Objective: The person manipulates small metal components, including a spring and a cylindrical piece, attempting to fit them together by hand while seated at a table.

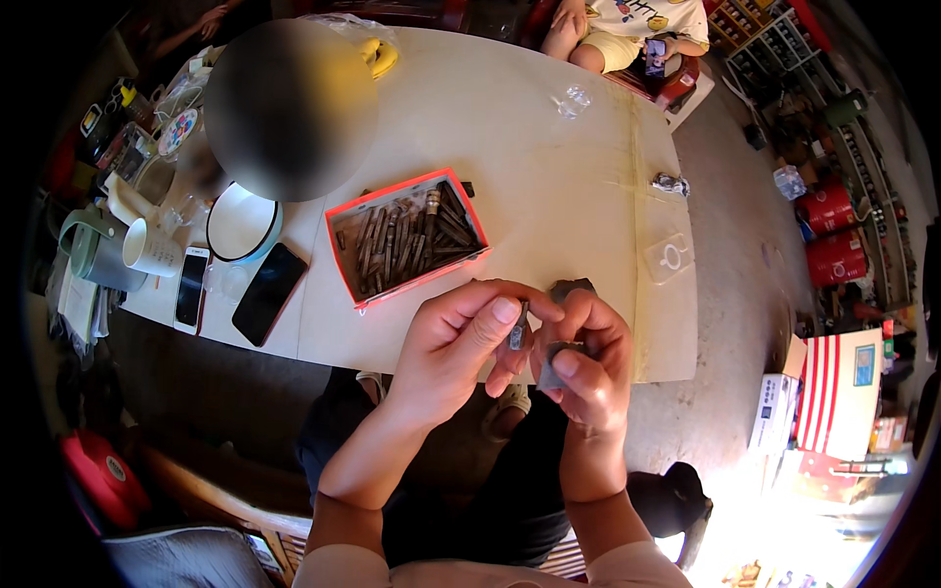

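My left hand pinches a short, dark metal piece upright between thumb and forefinger, above the table's near edge. Beside it, my right hand grips a small grey piece that looks like cloth or abrasive, with its thumb pressed on it. Another dark grey piece shows just behind my right fingers, partly hidden. Farther forward lies a red-rimmed box holding several dark, rod-like metal bits.
On the table are two phones, a bowl, a mug and bananas. A seated person holds a phone across the table. Shelves and cartons line the right side.
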